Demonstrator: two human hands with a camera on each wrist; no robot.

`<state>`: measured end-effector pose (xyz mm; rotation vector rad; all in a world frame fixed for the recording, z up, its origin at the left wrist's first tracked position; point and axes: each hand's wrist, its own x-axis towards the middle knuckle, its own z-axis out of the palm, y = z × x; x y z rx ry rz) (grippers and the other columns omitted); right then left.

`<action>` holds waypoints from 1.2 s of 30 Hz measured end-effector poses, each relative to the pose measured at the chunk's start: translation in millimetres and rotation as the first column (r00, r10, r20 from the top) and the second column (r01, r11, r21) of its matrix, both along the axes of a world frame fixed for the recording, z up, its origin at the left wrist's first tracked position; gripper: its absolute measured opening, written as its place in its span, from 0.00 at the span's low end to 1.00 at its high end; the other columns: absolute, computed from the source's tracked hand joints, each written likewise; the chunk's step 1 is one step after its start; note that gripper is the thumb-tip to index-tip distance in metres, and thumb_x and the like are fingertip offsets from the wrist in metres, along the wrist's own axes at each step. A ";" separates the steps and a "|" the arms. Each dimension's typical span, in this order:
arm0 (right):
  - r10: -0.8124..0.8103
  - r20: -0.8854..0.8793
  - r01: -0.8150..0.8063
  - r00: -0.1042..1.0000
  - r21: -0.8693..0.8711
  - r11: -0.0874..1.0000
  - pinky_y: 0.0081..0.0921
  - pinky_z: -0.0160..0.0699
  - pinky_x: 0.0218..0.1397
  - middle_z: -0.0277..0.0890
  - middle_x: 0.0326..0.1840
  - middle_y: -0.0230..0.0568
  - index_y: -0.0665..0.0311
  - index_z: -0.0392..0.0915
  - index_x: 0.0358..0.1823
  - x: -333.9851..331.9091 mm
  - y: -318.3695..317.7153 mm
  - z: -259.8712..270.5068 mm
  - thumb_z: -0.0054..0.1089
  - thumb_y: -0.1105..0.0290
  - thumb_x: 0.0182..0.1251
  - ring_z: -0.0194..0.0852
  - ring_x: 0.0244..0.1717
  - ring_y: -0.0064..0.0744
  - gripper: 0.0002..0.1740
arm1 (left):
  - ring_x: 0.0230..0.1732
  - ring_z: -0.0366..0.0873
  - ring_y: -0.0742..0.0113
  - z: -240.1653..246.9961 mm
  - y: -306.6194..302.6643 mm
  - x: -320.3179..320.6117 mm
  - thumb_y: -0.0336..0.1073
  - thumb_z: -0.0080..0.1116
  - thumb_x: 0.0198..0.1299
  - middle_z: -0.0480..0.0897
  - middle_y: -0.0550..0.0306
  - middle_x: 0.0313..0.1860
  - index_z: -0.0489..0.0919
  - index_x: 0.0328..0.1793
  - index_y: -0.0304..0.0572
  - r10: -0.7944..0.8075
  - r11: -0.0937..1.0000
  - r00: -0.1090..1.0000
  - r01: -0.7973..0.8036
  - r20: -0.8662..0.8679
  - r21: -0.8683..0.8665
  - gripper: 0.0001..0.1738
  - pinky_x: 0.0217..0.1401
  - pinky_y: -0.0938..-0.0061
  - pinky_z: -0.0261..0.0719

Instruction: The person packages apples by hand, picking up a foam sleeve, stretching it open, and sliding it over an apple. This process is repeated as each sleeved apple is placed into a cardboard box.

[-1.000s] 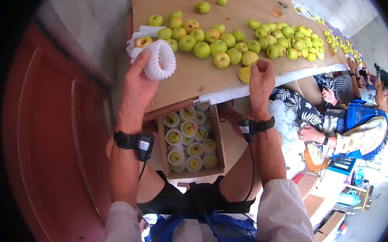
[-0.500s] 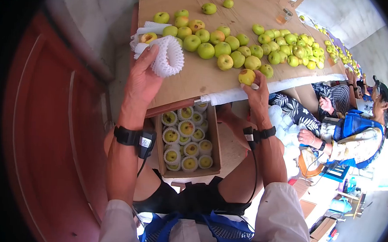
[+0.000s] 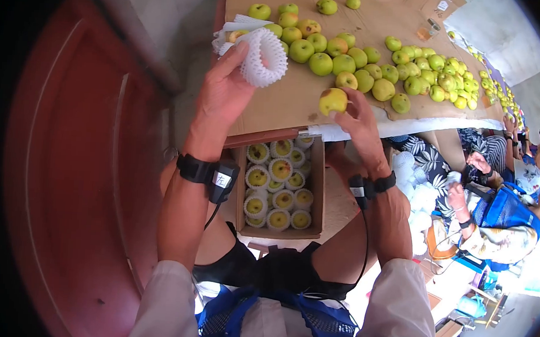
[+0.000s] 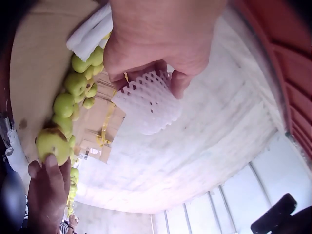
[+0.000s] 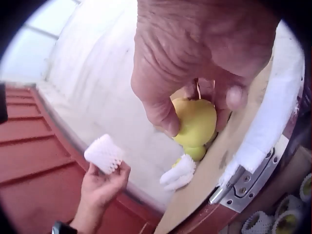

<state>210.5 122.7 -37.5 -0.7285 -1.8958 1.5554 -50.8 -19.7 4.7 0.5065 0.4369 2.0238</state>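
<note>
My left hand [image 3: 228, 96] holds a white foam fruit net [image 3: 265, 58] by its side, its round opening spread wide. In the left wrist view thumb and fingers grip the edge of the net [image 4: 148, 105]. A yellow-green apple [image 3: 333, 102] with a brown patch is in my right hand [image 3: 361, 124], above the table's front edge. The right wrist view shows thumb and fingers round that apple [image 5: 196, 121]. Beyond both hands, many green apples [image 3: 321, 64] lie in a long band on the cardboard-covered table [image 3: 273, 111].
Below the table edge stands a cardboard box [image 3: 318, 198] of net-wrapped apples [image 3: 282, 169]. More foam nets [image 3: 238, 25] lie at the table's left end. A red door [image 3: 68, 176] is close on the left. Another person [image 3: 505, 223] sits at the right. A glass [image 3: 428, 30] stands farther back.
My right hand has picked the apple up off the table and brought it leftward, nearer the left hand. The left hand keeps hold of the foam net. The head view has shifted.
</note>
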 end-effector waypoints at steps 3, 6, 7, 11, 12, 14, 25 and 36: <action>-0.043 0.133 -0.015 0.990 0.404 0.915 0.36 0.79 0.59 0.79 0.59 0.44 0.66 0.73 0.68 -29.1 -5.1 -12.2 0.71 0.66 0.63 0.81 0.56 0.40 0.32 | 0.71 0.76 0.59 -2.3 1.8 -0.5 0.32 0.61 0.74 0.79 0.55 0.68 0.70 0.76 0.42 0.048 0.999 0.999 -0.048 -0.012 -0.023 0.27 0.78 0.57 0.74; -0.127 0.282 -0.076 0.951 0.611 0.788 0.38 0.80 0.59 0.80 0.58 0.45 0.63 0.76 0.65 -47.7 -16.4 -6.0 0.72 0.61 0.61 0.82 0.56 0.46 0.32 | 0.70 0.77 0.60 -3.4 3.2 0.6 0.33 0.62 0.73 0.79 0.56 0.68 0.71 0.76 0.44 0.080 0.996 0.997 -0.081 -0.024 -0.039 0.27 0.76 0.57 0.76; -0.123 0.280 -0.077 0.952 0.609 0.790 0.38 0.80 0.59 0.80 0.58 0.45 0.63 0.76 0.65 -52.4 -20.6 -1.1 0.72 0.61 0.61 0.82 0.56 0.46 0.32 | 0.69 0.78 0.59 -3.5 3.7 1.0 0.34 0.62 0.74 0.80 0.53 0.68 0.72 0.75 0.39 0.089 0.995 0.996 -0.090 -0.022 -0.040 0.26 0.76 0.57 0.75; -0.098 0.350 -0.158 0.932 0.633 0.758 0.42 0.81 0.59 0.79 0.56 0.44 0.59 0.76 0.66 -69.4 -30.9 1.1 0.74 0.56 0.60 0.82 0.57 0.49 0.33 | 0.69 0.78 0.60 -0.8 1.3 -1.1 0.34 0.63 0.73 0.80 0.56 0.67 0.71 0.75 0.43 0.046 0.998 0.999 -0.047 -0.029 -0.042 0.27 0.75 0.57 0.77; -0.071 0.371 -0.200 0.926 0.641 0.741 0.43 0.82 0.58 0.78 0.56 0.43 0.57 0.76 0.67 -72.6 -31.4 -1.4 0.74 0.56 0.60 0.82 0.56 0.49 0.34 | 0.69 0.78 0.60 -0.8 0.9 -1.1 0.34 0.63 0.73 0.80 0.56 0.67 0.71 0.75 0.43 0.048 0.998 0.998 -0.049 -0.030 -0.044 0.27 0.75 0.57 0.77; -0.063 0.382 -0.215 0.922 0.641 0.737 0.44 0.82 0.58 0.78 0.57 0.43 0.56 0.75 0.68 -77.7 -31.1 -6.7 0.74 0.55 0.59 0.81 0.56 0.50 0.35 | 0.69 0.79 0.60 0.0 0.2 -1.0 0.34 0.63 0.73 0.81 0.55 0.67 0.71 0.75 0.41 0.039 0.998 0.999 -0.040 -0.015 -0.058 0.26 0.75 0.57 0.77; -0.087 0.417 -0.244 0.905 0.674 0.697 0.46 0.80 0.64 0.77 0.61 0.45 0.54 0.68 0.75 -81.0 -26.2 -12.1 0.75 0.54 0.58 0.77 0.64 0.53 0.43 | 0.64 0.79 0.62 2.6 -2.9 2.1 0.35 0.60 0.75 0.81 0.54 0.65 0.72 0.74 0.37 0.037 0.992 0.998 -0.042 -0.043 -0.117 0.25 0.71 0.62 0.78; 0.046 -0.153 -0.040 0.987 0.038 0.998 0.34 0.75 0.59 0.81 0.55 0.38 0.66 0.77 0.66 -63.0 -33.7 44.3 0.63 0.56 0.77 0.78 0.56 0.34 0.25 | 0.46 0.79 0.66 11.3 -4.2 19.3 0.37 0.56 0.78 0.82 0.55 0.49 0.74 0.70 0.34 -0.050 0.992 0.994 0.038 -0.099 -0.123 0.21 0.54 0.66 0.79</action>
